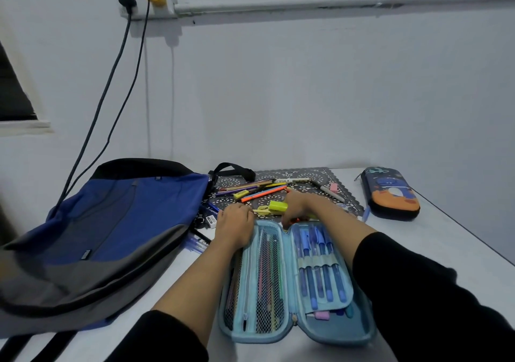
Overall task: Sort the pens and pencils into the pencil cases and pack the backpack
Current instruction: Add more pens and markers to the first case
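The blue pencil case (288,267) lies open: pencils (264,272) behind a net, blue pens (320,264) in loops. The left hand (235,228) grips its top edge; I cannot tell if the right hand (296,205) holds anything.

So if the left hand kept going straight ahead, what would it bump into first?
Probably the pale yellow item, maybe small scissors, lying just beyond the left hand on the mat; depth is hard to judge.

Sleeves, black, plain fabric: left sleeve (167,336), right sleeve (418,292), cuffs ending on the forearms. Hands, bare: left hand (235,228), right hand (296,204).
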